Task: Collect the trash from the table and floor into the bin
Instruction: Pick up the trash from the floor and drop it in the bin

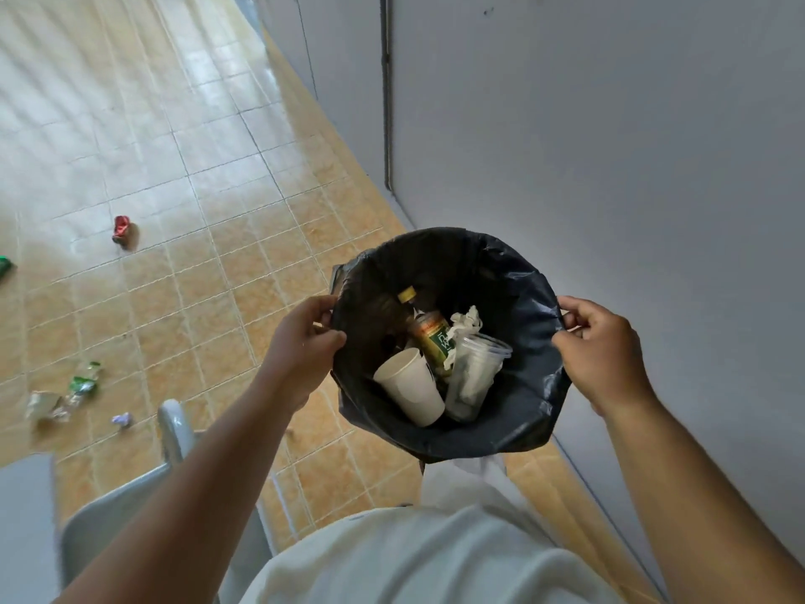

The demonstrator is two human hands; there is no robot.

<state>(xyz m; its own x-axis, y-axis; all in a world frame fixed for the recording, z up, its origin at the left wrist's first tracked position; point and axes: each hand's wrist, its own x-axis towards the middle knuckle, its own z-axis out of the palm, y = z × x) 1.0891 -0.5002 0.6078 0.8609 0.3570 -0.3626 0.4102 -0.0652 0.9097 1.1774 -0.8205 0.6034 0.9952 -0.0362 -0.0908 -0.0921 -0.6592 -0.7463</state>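
Note:
A bin lined with a black bag (529, 298) is in front of me, close to the wall. My left hand (305, 342) grips its left rim and my right hand (596, 346) grips its right rim. Inside lie a white paper cup (407, 385), a clear plastic cup (475, 377), a bottle with a yellow cap (429, 337) and crumpled white paper (466, 322). On the tiled floor to the left lie a crushed red can (122, 231), a crushed clear bottle with a green label (80, 385), a small purple scrap (122, 419) and a green scrap (5, 265) at the frame's edge.
A grey-white wall (610, 146) runs along the right, with a dark cable (386, 102) down it. A white chair back (174, 429) and a grey seat (100, 516) stand at the lower left beside my left arm.

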